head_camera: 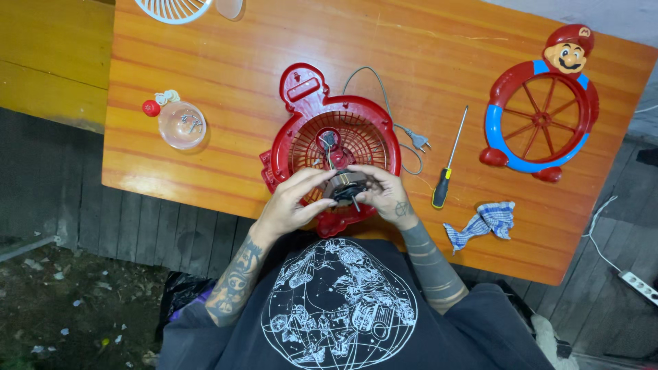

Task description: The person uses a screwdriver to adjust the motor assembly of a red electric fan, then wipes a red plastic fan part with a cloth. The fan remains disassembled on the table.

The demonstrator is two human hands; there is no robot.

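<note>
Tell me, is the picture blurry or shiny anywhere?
In the head view, the orange table is bright and sharp, with a soft sheen near the top; the clear dome shows small glints. The small motor between the left hand and right hand is dark and hard to read. The ground at the left lies dim.

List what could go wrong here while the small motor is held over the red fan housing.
1. Both hands, left hand and right hand, hold the motor in the air above the red housing; a slip could drop it onto the grille.
2. The grey cord loops behind the housing to its plug; pulling the motor might snag it.
3. The screwdriver lies near the table edge and could roll off.
</note>
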